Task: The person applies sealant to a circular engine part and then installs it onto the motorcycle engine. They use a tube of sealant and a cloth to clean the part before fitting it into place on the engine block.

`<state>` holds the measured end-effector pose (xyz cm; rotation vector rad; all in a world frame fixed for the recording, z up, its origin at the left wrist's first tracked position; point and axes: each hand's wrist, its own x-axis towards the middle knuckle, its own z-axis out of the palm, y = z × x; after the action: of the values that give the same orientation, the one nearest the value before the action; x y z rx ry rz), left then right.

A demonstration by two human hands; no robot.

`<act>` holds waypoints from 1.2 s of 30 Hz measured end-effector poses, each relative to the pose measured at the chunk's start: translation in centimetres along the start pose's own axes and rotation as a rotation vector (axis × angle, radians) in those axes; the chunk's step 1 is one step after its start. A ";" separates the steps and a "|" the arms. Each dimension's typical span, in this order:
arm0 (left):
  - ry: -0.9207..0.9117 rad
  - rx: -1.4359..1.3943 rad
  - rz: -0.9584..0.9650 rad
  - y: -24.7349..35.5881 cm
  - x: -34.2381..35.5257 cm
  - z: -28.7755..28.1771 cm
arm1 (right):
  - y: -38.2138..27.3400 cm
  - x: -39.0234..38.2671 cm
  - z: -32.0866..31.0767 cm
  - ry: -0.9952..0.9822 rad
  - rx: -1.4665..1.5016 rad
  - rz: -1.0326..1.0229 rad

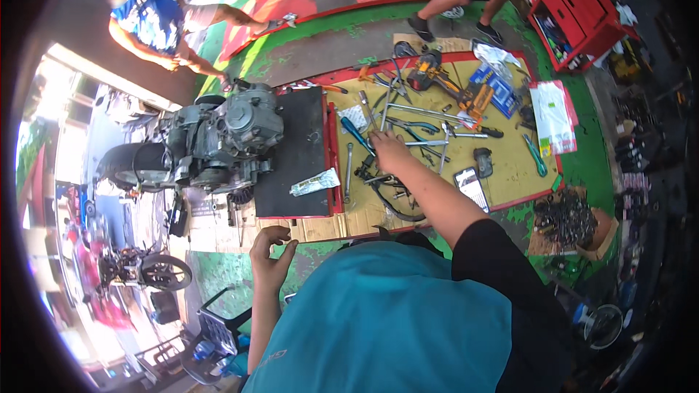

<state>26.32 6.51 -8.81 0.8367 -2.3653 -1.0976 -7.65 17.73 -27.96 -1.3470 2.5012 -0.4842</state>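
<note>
"Before you come to the small things, what carries them all?"

"A red-edged bench point(524, 199), seen from above. A grey engine point(226, 135) stands at its left end, probably to be apart from the tools. Yellowish board point(510, 175) covers the right part, likely sparing the surface. A black mat point(298, 138) lies between, perhaps as a buffer. An orange-and-black power tool point(437, 78) lies toward the far edge."

"And the hands?"

"The right hand point(391, 151) reaches down among hand tools point(413, 124) left of the board's middle; I cannot tell whether its fingers grip one. The left hand point(271, 258) hangs by the near edge, fingers loosely curled, thumb apart, nothing visible in it."

"Smaller still?"

"A phone point(472, 189) lies screen up by the near edge, presumably for reading. A white tube point(314, 182) rests on the mat's near right corner. A blue-handled screwdriver point(354, 131) lies just left of the right fingertips, within easy reach."
</note>
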 end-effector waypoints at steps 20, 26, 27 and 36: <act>-0.009 -0.799 -0.378 -3.6 -1.2 1.5 | -7.6 -1.1 -4.5 0.202 0.655 -0.092; -0.172 -1.353 -0.563 -3.5 0.5 1.8 | -19.0 -4.2 -9.7 -0.078 0.609 -0.573; -0.146 -1.309 -0.581 -4.8 0.2 1.6 | -18.9 -3.5 -9.2 -0.070 0.564 -0.552; 0.109 -1.072 -0.735 -10.9 -3.8 -0.9 | -17.5 1.3 -3.2 -0.099 0.186 -0.482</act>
<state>33.50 2.96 -17.19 1.2399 -1.0089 -2.1813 3.62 8.20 -17.99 -1.8435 1.9862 -0.7047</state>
